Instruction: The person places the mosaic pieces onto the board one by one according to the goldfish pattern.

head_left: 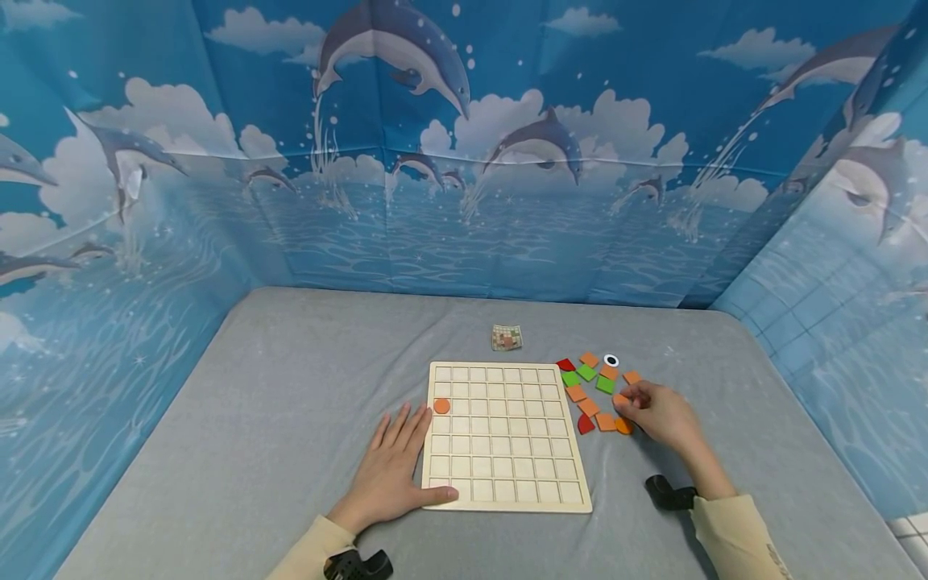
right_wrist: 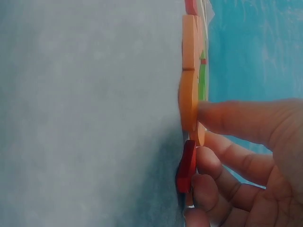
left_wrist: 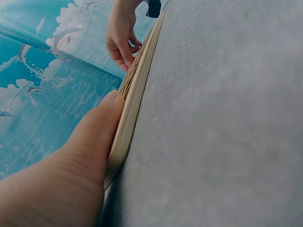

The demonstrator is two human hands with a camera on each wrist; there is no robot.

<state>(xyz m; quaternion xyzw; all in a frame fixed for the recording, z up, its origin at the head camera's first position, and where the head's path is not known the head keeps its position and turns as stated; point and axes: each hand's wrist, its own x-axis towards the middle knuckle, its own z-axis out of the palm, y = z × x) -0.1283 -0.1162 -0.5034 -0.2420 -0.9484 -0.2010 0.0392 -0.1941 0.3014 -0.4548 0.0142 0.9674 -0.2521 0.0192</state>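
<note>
A pale wooden grid board [head_left: 500, 505] lies flat on the grey cloth, with one round orange piece [head_left: 441, 406] in a cell near its upper left. My left hand [head_left: 391, 467] rests spread along the board's left edge, and its thumb [left_wrist: 97, 125] lies on the near corner. To the right of the board, my right hand [head_left: 663, 415] pinches an orange piece [head_left: 620, 399] between thumb and forefinger, low among loose pieces. Under those fingers, the right wrist view shows a yellow-orange piece [right_wrist: 188, 100] and a red piece [right_wrist: 187, 166]. The fingers partly cover the held piece.
Several orange squares [head_left: 588, 408], green pieces [head_left: 605, 385], red pieces [head_left: 585, 424] and a white piece with a black dot [head_left: 611, 360] lie right of the board. A small patterned card [head_left: 506, 337] lies behind it. Dolphin-printed curtains [head_left: 464, 242] surround the table.
</note>
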